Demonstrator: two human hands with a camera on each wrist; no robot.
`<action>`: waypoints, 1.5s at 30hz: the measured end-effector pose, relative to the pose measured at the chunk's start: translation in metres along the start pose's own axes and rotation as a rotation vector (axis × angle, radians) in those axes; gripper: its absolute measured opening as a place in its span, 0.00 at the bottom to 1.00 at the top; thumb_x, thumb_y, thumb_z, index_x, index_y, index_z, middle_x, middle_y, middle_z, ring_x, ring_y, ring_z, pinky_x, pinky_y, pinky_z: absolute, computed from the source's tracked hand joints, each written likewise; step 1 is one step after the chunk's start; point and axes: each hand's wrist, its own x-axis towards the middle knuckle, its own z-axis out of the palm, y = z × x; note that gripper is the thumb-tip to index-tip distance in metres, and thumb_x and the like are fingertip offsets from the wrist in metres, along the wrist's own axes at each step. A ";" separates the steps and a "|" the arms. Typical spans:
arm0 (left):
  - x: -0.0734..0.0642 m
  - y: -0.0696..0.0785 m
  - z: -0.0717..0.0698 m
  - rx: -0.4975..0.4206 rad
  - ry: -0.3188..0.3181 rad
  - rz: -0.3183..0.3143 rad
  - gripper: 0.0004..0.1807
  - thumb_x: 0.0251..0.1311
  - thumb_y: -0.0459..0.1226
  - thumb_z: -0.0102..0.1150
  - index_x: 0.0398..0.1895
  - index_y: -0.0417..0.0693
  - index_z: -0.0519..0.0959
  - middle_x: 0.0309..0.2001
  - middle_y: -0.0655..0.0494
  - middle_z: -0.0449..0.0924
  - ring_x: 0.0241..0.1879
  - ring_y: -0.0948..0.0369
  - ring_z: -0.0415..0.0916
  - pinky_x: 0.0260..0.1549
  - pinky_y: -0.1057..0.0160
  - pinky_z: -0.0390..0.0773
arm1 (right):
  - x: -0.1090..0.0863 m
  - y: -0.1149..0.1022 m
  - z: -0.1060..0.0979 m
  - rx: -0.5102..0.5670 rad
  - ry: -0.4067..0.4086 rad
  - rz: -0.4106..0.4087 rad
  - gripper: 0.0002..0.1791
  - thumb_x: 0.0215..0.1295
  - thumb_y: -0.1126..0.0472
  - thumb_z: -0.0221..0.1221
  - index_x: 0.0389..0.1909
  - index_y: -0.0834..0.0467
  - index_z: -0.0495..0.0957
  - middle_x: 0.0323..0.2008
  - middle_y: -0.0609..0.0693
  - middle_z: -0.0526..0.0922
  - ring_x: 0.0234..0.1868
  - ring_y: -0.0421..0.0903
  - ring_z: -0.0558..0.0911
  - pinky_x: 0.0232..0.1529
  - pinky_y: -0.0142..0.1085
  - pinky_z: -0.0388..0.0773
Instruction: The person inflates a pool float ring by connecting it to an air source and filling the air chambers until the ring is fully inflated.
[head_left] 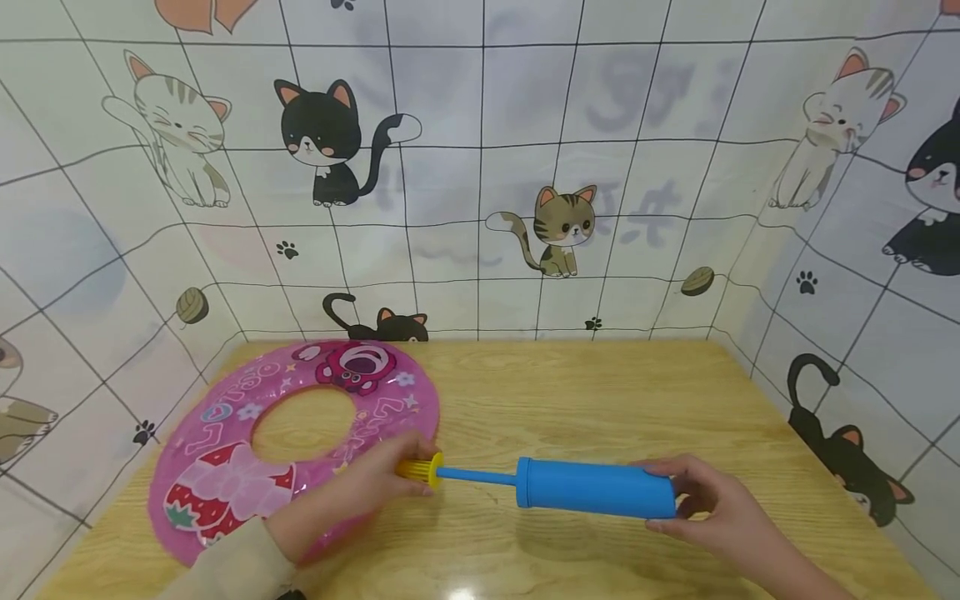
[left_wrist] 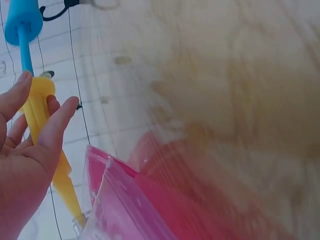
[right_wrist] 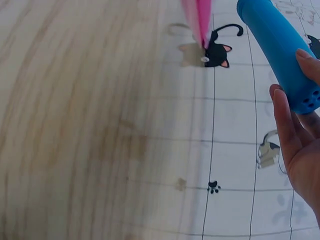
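Note:
A hand air pump with a blue barrel (head_left: 596, 487) spans the space between my two hands, its thin blue rod (head_left: 477, 476) drawn out. My left hand (head_left: 367, 479) holds the yellow nozzle end (head_left: 417, 470) between thumb and fingers. In the left wrist view, the tip of the yellow nozzle (left_wrist: 66, 187) meets a clear valve (left_wrist: 79, 223) on the pink swim ring (head_left: 408, 387); how deep it sits I cannot tell. My right hand (head_left: 708, 504) grips the far end of the barrel, whose end holes show in the right wrist view. The ring lies flat, looking slack, under my left forearm.
The light wooden tabletop (head_left: 570, 392) extends behind and to the right of the pump. A white sheet (head_left: 480, 167) with a grid and cartoon cats rises at the back and both sides.

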 end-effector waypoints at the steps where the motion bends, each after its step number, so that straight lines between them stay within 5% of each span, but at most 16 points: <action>1: 0.001 0.001 0.002 -0.001 0.000 0.008 0.19 0.57 0.37 0.69 0.50 0.43 0.76 0.49 0.53 0.80 0.52 0.51 0.76 0.56 0.49 0.73 | 0.002 -0.001 0.004 0.008 0.004 0.016 0.29 0.51 0.64 0.73 0.56 0.60 0.76 0.51 0.40 0.79 0.36 0.45 0.81 0.32 0.37 0.82; 7: 0.006 0.006 0.010 0.014 0.003 -0.011 0.19 0.57 0.36 0.69 0.50 0.45 0.77 0.50 0.55 0.80 0.54 0.52 0.75 0.56 0.50 0.74 | 0.017 -0.008 0.022 0.041 -0.014 0.057 0.30 0.50 0.61 0.74 0.56 0.59 0.77 0.50 0.58 0.78 0.35 0.45 0.81 0.32 0.37 0.81; 22: 0.014 0.024 0.031 -0.011 0.017 -0.035 0.19 0.54 0.30 0.69 0.48 0.43 0.74 0.46 0.55 0.80 0.49 0.52 0.77 0.53 0.48 0.76 | 0.038 -0.017 0.045 0.075 -0.098 0.060 0.30 0.52 0.59 0.73 0.56 0.56 0.76 0.51 0.57 0.79 0.37 0.47 0.80 0.33 0.38 0.82; 34: 0.008 0.012 0.014 0.021 0.032 -0.036 0.21 0.55 0.36 0.71 0.51 0.46 0.76 0.48 0.55 0.80 0.51 0.51 0.76 0.54 0.48 0.75 | 0.029 -0.014 0.013 0.020 -0.055 -0.109 0.29 0.53 0.64 0.71 0.58 0.57 0.75 0.54 0.50 0.79 0.38 0.44 0.80 0.31 0.37 0.81; 45: 0.002 -0.004 -0.004 0.031 0.021 -0.026 0.19 0.55 0.39 0.71 0.49 0.48 0.76 0.44 0.61 0.80 0.49 0.55 0.76 0.54 0.49 0.75 | 0.011 -0.001 -0.021 -0.068 0.007 -0.147 0.31 0.53 0.70 0.70 0.60 0.58 0.74 0.56 0.37 0.76 0.41 0.42 0.81 0.33 0.36 0.82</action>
